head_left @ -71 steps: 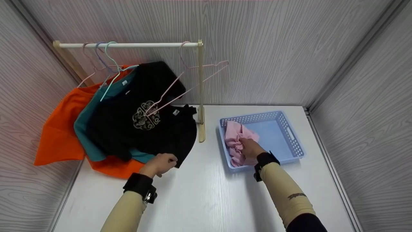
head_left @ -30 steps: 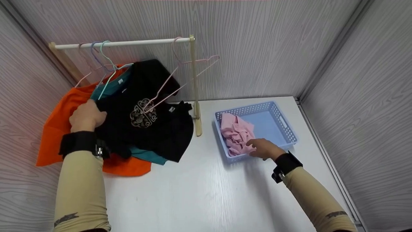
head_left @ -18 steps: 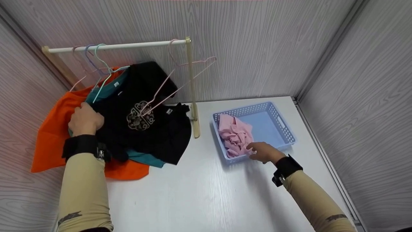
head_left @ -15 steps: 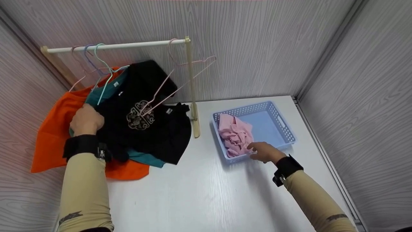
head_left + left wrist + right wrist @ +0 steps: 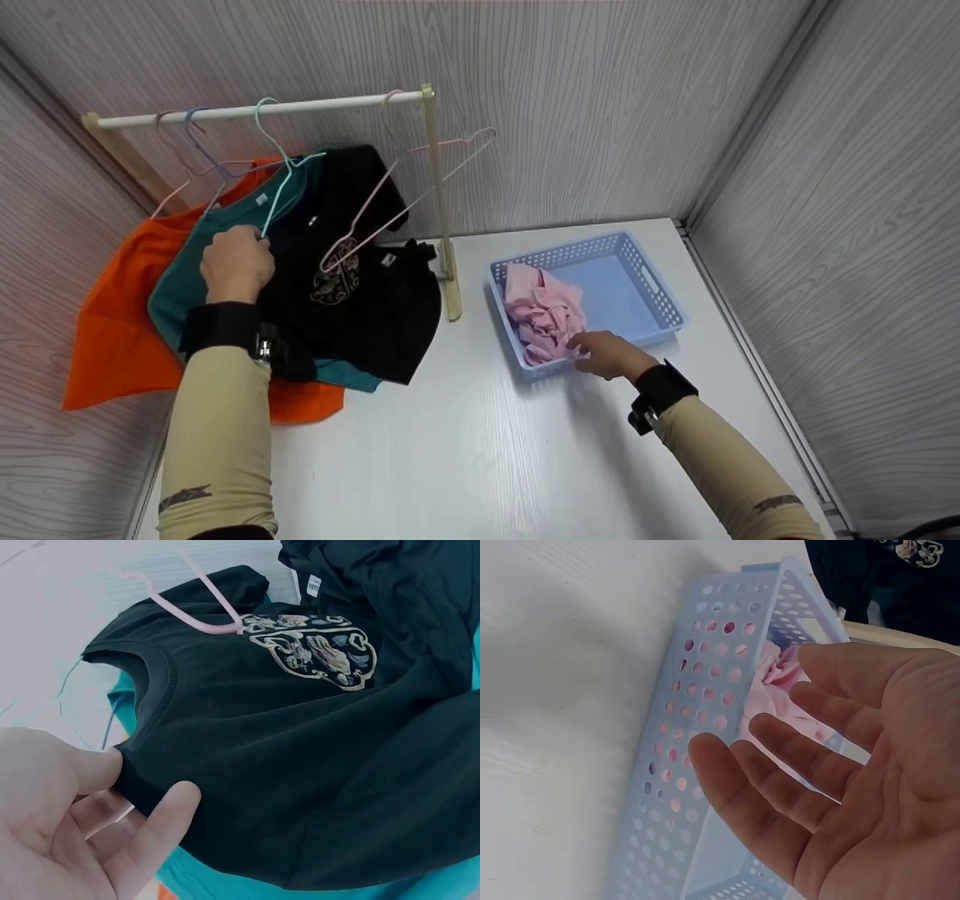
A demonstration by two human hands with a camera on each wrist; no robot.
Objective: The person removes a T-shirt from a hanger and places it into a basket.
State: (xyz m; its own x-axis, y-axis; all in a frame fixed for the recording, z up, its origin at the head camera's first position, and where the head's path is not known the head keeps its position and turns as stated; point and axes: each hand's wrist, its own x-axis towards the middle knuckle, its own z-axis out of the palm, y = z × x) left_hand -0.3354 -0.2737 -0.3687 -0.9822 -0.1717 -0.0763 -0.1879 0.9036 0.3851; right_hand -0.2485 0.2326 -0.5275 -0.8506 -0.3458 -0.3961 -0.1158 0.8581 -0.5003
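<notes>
My left hand (image 5: 238, 264) pinches the shoulder edge of a black T-shirt (image 5: 247, 765) with an embroidered emblem, thumb and fingers on the cloth beside the neckline. That shirt hangs on a mint-green hanger (image 5: 287, 163), whose lower arm ends at my fingers in the head view. Just left of it hang a teal shirt (image 5: 176, 289) and an orange shirt (image 5: 112, 337). On the right, my right hand (image 5: 611, 355) hovers by the near rim of a blue plastic basket (image 5: 626, 296), fingers spread and loosely bent, holding nothing. Crumpled pink cloth (image 5: 544, 311) lies in the basket's left part.
A white rod (image 5: 330, 104) on wooden posts carries the hangers. A bare pink hanger (image 5: 376, 196) hangs tilted near the right post (image 5: 439, 180), in front of the black shirt. Another black garment (image 5: 405, 315) with a white tag lies below it. Grained panels enclose the white table.
My left hand moves from the orange shirt's side to the right, drawing the black shirt and mint hanger along the rod and uncovering more teal. My right hand has left the pink cloth.
</notes>
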